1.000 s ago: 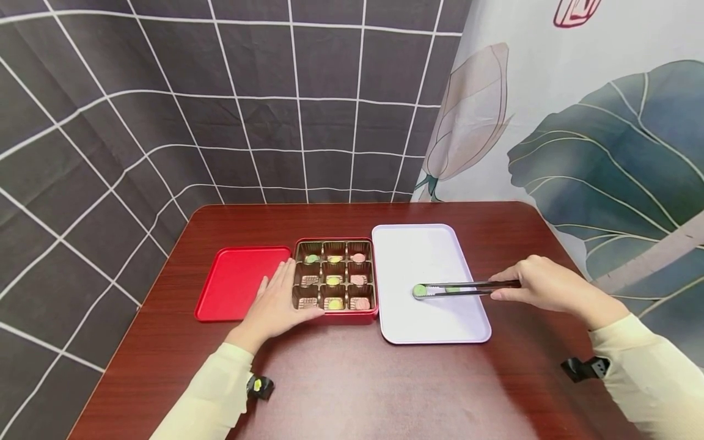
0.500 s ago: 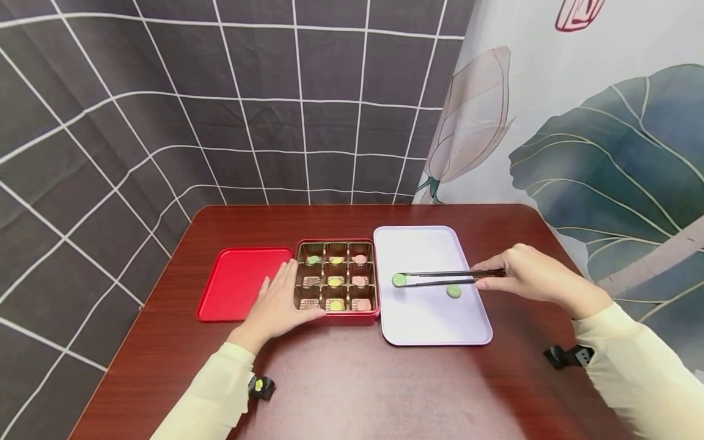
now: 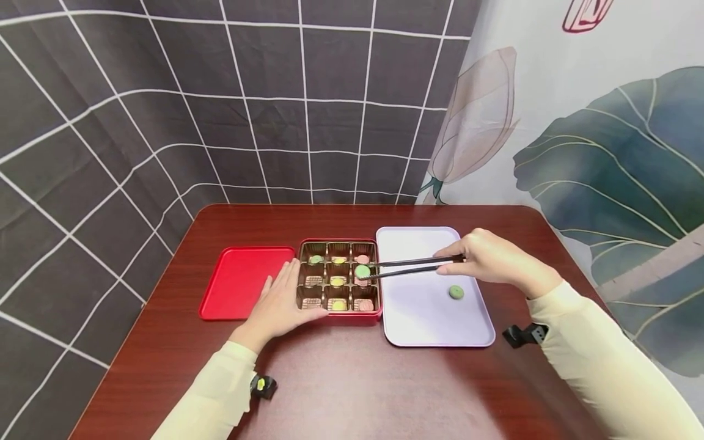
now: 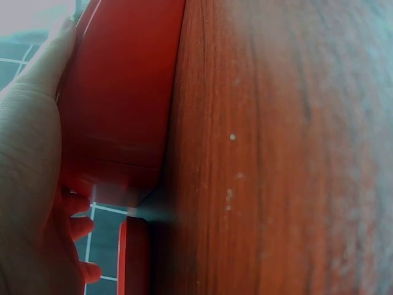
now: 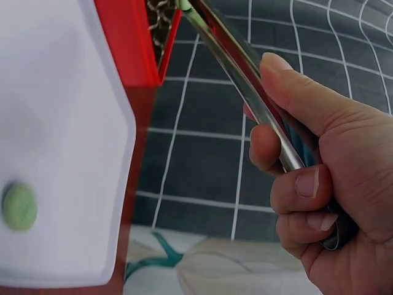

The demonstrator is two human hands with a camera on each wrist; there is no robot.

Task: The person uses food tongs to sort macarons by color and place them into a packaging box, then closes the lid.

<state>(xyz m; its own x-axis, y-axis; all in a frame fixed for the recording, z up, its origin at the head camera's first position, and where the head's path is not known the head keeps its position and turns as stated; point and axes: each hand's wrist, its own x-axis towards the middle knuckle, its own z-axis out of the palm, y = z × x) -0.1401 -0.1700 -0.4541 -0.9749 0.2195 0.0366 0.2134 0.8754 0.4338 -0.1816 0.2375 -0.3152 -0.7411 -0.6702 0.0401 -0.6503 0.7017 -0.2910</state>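
My right hand holds metal tongs, thumb on one side and fingers curled round the other. Between the tongs' tips is a round green cookie-like piece, above the right column of a red box. The box has a gold divided insert. A green piece lies at its back left, yellow pieces in the middle column and pink pieces in the right one. My left hand rests against the box's left side and front corner, fingers straight, thumb along the front.
A white tray stands right beside the box, with another green piece on it. To the left lies a red lid, partly behind my left hand. A grid-patterned curtain hangs behind the wooden table.
My right hand has carried the tongs and the green piece left, from over the tray to over the box. The left hand stays in place at the box.
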